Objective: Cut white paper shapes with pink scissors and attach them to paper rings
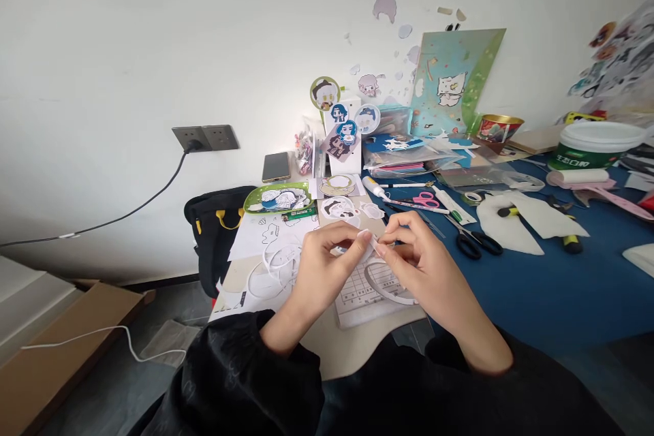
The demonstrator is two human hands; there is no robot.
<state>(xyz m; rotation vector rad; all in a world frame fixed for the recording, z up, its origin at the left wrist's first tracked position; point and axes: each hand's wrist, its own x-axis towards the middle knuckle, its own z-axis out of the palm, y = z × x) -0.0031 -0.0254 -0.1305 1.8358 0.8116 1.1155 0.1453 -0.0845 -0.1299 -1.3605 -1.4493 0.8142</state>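
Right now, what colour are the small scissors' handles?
Pink; the small scissors show best in the head view.

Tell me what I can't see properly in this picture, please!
All in the head view:
- Small white piece: its whole shape, hidden by the left hand and right hand.
- White sheet with a printed grid: its writing, too small.
- Black bag with yellow trim: its right part, behind papers.
- Colourful wall pictures: blurred, cut off by the right edge.
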